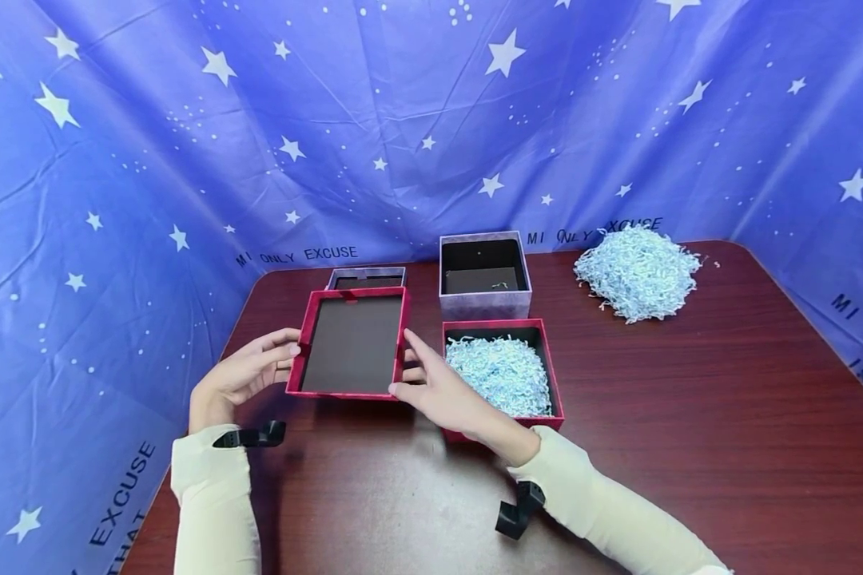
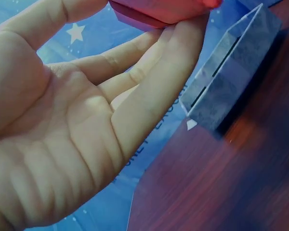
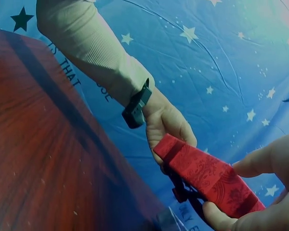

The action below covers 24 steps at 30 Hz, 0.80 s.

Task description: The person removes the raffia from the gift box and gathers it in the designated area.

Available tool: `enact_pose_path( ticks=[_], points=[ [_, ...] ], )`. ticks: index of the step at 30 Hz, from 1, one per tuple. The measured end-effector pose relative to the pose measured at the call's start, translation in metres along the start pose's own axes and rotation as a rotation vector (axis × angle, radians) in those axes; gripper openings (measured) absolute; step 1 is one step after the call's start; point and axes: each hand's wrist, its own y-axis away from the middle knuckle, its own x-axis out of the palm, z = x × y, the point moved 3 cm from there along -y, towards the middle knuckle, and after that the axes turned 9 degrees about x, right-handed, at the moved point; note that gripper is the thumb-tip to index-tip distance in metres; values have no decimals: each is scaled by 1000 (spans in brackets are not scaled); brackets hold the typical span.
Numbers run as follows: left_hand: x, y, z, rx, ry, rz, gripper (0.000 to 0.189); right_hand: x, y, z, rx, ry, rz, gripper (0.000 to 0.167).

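Observation:
Both hands hold a red box lid above the table, its dark inside facing up towards the head camera. My left hand grips the lid's left edge, thumb on the rim and fingers beneath, with only a red corner showing in the left wrist view. On the opposite edge, my right hand pinches the red side between thumb and fingers. A dark ribbon shows under the patterned lid in the right wrist view. Right beside that hand stands a red box filled with pale blue shredded paper, partly hidden by the forearm.
Behind the red box stands an open grey box with a few shreds inside. A grey lid lies behind the red lid, partly covered by it. A loose heap of shredded paper sits at the back right. Starry blue cloth surrounds the table.

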Motion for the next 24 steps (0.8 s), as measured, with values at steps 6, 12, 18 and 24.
enact_pose_path(
  ticks=[6, 12, 18, 24],
  points=[
    [-6, 9, 4, -10, -13, -7, 25, 16, 1, -2, -15, 32, -20, 82],
    [-10, 18, 8, -35, -19, 10, 25, 30, 4, -6, -44, 57, -25, 82],
    [-12, 19, 13, -113, -79, 19, 18, 40, 5, -15, -42, 70, -24, 83],
    [-13, 18, 19, -189, -124, 15, 15, 43, 1, -29, -6, 32, -36, 82]
  ],
)
